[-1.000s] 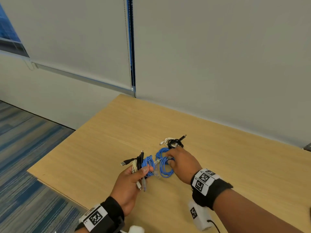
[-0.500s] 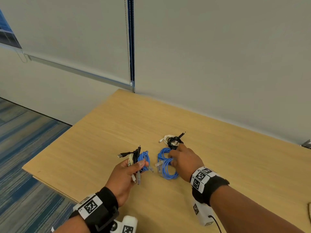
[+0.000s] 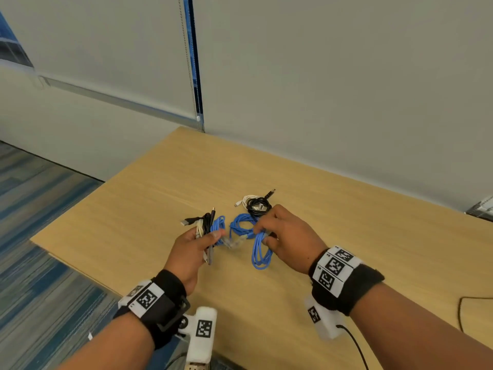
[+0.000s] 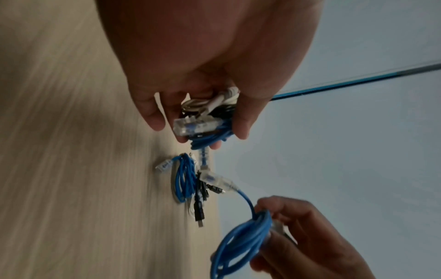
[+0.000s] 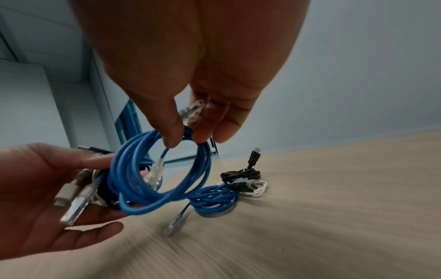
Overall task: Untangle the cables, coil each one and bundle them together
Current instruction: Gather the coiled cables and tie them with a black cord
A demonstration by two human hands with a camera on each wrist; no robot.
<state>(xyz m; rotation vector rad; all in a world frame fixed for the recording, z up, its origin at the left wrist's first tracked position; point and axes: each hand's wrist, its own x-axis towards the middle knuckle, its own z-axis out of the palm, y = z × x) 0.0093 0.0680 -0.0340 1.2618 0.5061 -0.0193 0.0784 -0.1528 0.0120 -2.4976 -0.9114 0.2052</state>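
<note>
left hand: grips mixed bundle of black, white and blue cables, centre of frame | right hand: pinches blue coil held up beside it | third pile: on table, just above right hand

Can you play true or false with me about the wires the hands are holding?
1. The right hand pinches a blue cable coil. True.
2. The left hand holds nothing. False: it grips a bundle of black, white and blue cables.
3. More coiled cables lie on the wooden table, beyond the hands. True.
4. The blue coil in the right hand lies flat on the table. False: it is held up in the air.
5. Every cable here is blue. False: some are black or white.
</note>
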